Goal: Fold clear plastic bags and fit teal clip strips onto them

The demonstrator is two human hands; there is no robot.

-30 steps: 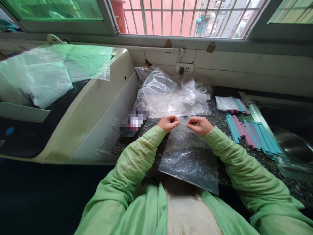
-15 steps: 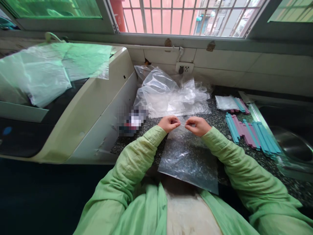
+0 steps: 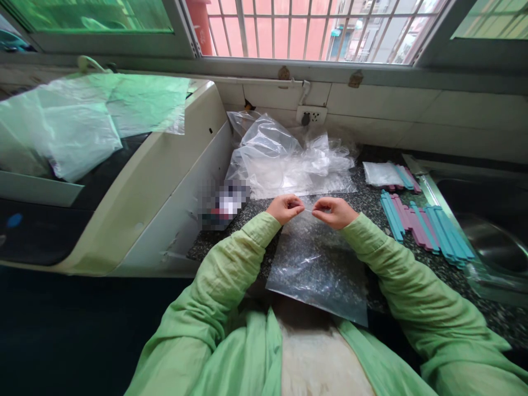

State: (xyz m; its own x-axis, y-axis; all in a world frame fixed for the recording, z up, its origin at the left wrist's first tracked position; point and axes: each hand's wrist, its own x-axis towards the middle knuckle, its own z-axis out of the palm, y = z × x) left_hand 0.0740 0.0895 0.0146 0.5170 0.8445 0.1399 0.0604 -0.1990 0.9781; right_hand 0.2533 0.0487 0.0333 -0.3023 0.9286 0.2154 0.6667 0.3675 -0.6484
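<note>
A clear flat plastic bag (image 3: 317, 269) lies over the counter's front edge, its lower end hanging toward my body. At the bag's far end, my left hand (image 3: 286, 209) is closed in a pinch, thumb against fingers. Just to its right, my right hand (image 3: 335, 213) makes the same pinch, a small gap between the two. A thin whitish strip, apparently the bag's edge, runs from one set of fingertips to the other. Behind the hands sits a heap of loose clear plastic bags (image 3: 284, 165).
Teal and pink plastic strips (image 3: 427, 225) lie on the speckled counter (image 3: 433, 272) at right, near a filled clear packet (image 3: 381, 174). Beyond them is a metal sink (image 3: 495, 242). A large beige machine (image 3: 173, 159) stands at left, a blurred-out item (image 3: 226, 203) beside it.
</note>
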